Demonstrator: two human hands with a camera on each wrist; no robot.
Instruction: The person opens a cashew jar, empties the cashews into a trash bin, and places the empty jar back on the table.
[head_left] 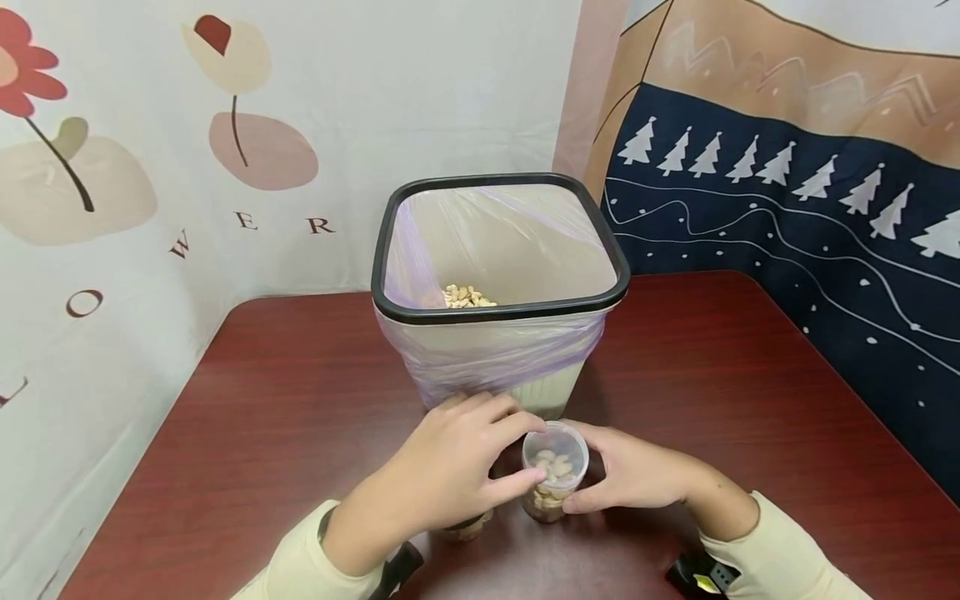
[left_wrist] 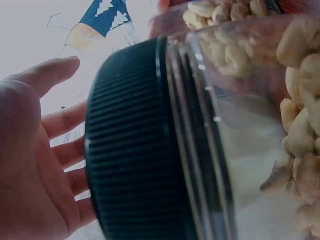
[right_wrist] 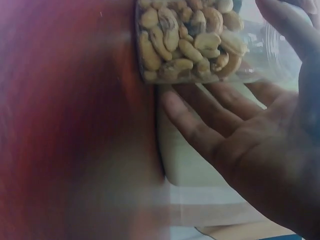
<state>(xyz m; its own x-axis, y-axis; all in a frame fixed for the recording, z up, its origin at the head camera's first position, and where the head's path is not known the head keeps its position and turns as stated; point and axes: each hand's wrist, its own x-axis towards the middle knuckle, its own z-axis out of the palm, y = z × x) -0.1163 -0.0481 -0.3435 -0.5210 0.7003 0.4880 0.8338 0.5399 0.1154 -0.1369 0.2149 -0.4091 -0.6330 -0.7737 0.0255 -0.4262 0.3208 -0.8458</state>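
Beside the bin, a small clear plastic jar (head_left: 553, 496) of cashews stands on the table; its nuts also show in the right wrist view. My right hand (head_left: 637, 468) holds its side, thumb in front and fingers behind. From the left, my left hand (head_left: 457, 458) reaches over with thumb and index tips at the jar's translucent top (head_left: 557, 454). Its fingers look fairly straight in the left wrist view. A second cashew jar (head_left: 463, 527), largely hidden under the left hand, has a dark ribbed lid (left_wrist: 137, 135) that fills the left wrist view.
Just behind the hands stands a pale bin (head_left: 540, 387) with a black rim, lined with a thin purplish bag (head_left: 487, 350). Loose nuts (head_left: 467, 297) lie inside it. The dark red table (head_left: 300, 375) meets printed cloth walls at the back and right.
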